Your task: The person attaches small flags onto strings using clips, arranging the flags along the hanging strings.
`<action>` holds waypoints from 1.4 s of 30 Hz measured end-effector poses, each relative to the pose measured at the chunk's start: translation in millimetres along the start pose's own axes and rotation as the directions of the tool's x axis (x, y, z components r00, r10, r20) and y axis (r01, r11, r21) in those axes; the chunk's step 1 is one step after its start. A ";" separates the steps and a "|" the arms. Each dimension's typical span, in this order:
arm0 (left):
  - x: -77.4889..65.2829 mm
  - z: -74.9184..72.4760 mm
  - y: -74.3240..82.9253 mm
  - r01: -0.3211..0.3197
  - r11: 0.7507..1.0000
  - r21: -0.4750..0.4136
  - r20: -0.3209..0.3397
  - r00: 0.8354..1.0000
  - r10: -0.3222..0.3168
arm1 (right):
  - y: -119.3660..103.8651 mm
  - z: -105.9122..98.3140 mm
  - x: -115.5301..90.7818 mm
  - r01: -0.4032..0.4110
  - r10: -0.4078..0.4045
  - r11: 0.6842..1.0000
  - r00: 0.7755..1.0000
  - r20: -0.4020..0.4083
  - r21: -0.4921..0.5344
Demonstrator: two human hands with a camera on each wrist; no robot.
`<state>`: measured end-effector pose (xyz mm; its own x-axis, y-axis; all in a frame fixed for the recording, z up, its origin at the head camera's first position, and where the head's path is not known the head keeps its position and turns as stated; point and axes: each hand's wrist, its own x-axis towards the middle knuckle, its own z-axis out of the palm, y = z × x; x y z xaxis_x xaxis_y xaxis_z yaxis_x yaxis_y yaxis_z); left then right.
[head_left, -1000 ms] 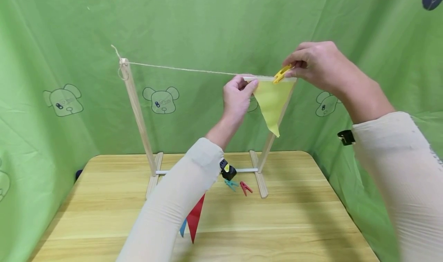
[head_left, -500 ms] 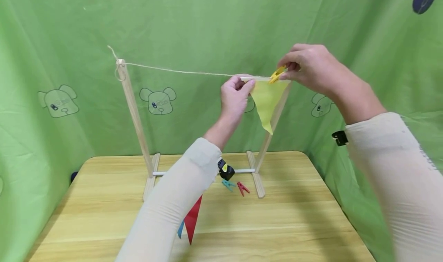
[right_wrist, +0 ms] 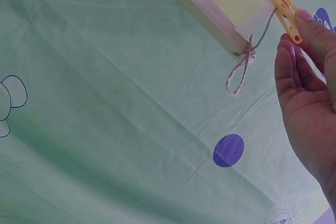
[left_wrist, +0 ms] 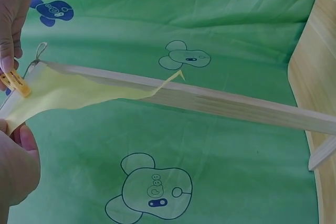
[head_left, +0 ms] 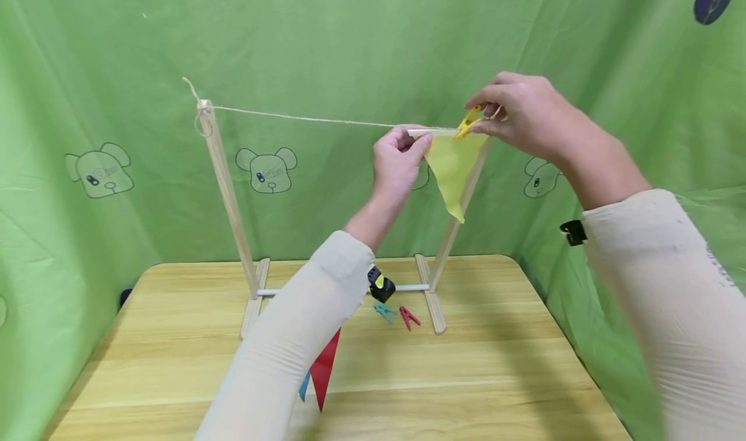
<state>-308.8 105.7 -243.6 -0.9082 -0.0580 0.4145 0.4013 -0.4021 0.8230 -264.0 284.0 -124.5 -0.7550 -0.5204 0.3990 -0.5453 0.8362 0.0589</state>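
Observation:
My left hand pinches the left end of a yellow triangular pennant along its white top strip, right at the twine. The pennant hangs point down, its lower tip bent. Between thumb and fingers, my right hand holds a yellow clothespin, whose tips overlap the white strip near its right end. In the right wrist view the clothespin lies across the strip, close to the knotted twine loop on the post. The left wrist view has the pennant stretched out beside the wooden post.
Two wooden posts, the left one in plain view, stand on feet joined by a white rod. On the table lie a teal clothespin, a red clothespin, a red pennant and a blue pennant, partly behind the left sleeve.
The head view has shifted slightly, moving the scene a little left. The clothespin has tilted a bit more upright at the strip, and the pennant's tip has swung slightly. Both hands keep their hold.

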 end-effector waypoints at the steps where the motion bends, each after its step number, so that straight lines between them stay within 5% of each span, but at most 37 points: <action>1: 0.4 -0.1 -0.3 0.001 1.000 0.002 0.001 1.000 -0.001 | 0.0 0.1 0.1 -0.006 0.006 1.000 1.000 0.004 0.002; 42: 0.6 -8.1 -1.9 0.012 0.991 0.135 0.037 0.999 -0.017 | 3.6 10.7 -2.2 -0.094 0.095 0.993 0.996 -0.004 0.071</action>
<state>-311.0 99.0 -248.0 -0.9101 -0.0174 0.4141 0.4025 -0.2753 0.8730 -268.2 286.3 -135.0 -0.8018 -0.4383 0.4062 -0.4961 0.8671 -0.0437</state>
